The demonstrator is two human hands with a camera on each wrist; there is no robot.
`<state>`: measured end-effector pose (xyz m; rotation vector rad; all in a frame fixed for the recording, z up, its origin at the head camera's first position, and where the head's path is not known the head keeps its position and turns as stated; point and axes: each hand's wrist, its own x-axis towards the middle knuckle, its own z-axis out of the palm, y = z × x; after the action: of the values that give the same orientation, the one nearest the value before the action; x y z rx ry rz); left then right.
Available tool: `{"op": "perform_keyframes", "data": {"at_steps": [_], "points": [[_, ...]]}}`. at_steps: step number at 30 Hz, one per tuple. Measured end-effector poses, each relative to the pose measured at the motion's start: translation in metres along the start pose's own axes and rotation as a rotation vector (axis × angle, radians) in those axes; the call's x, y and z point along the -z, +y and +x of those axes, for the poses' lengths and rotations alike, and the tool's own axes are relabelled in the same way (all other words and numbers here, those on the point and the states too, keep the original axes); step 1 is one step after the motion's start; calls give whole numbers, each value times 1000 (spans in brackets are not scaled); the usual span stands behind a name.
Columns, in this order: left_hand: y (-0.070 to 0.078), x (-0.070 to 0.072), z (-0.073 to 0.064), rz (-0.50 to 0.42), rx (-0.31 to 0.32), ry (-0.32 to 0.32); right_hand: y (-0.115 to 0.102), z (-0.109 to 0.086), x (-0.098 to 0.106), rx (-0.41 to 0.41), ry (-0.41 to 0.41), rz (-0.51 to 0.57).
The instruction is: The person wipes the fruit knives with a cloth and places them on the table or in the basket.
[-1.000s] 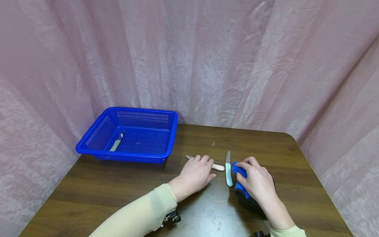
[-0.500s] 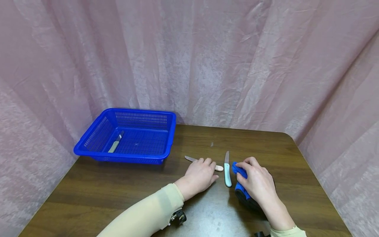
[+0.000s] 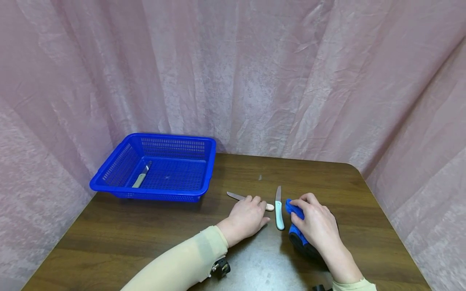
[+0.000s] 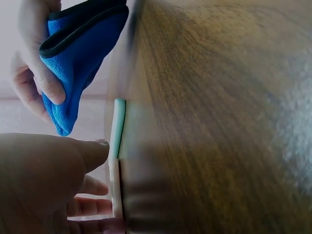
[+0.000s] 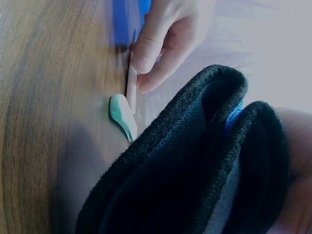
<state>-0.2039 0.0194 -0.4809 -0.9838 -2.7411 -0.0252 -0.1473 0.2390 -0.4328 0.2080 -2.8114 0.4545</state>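
Observation:
My left hand (image 3: 247, 216) is over a knife (image 3: 236, 196) with a pale pink handle, its fingers at the handle and the thumb held apart. In the left wrist view the fingertips (image 4: 105, 207) reach the pink handle, which lies flat on the table. Just right of it lies a second knife with a mint-green handle (image 3: 279, 216), blade pointing away. My right hand (image 3: 316, 220) grips a folded blue cloth (image 3: 296, 210) with black edging, thumb and fingers pinching its near fold. The cloth's dark folds (image 5: 170, 161) fill much of the right wrist view.
A blue plastic basket (image 3: 156, 190) stands at the back left of the wooden table (image 3: 120, 238). Inside it lies another knife (image 3: 140, 179) with a pale handle. A pink curtain (image 3: 233, 81) hangs behind and beside the table.
My left hand has shifted right along the pink-handled knife, uncovering more of its blade. The right hand and the cloth stay where they were. The view has moved slightly.

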Motion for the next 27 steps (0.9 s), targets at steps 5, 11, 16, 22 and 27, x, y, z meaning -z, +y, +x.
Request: {"op": "perform_keyframes", "data": {"at_steps": [5,11,16,22,27], "points": [[0,2,-1,-2,1,-23,-1,0,0,0,1,5],[0,6,-6,10,-3,-37,-3,0,-1,0,2,2],[-1,6,-10,26,-8,-10,-3,0,-1,5,1,3],[-6,3,-17,49,-29,35,-4,1,-2,11,9,3],[-9,5,-23,70,-26,20,-5,2,-2,19,17,3]]}}
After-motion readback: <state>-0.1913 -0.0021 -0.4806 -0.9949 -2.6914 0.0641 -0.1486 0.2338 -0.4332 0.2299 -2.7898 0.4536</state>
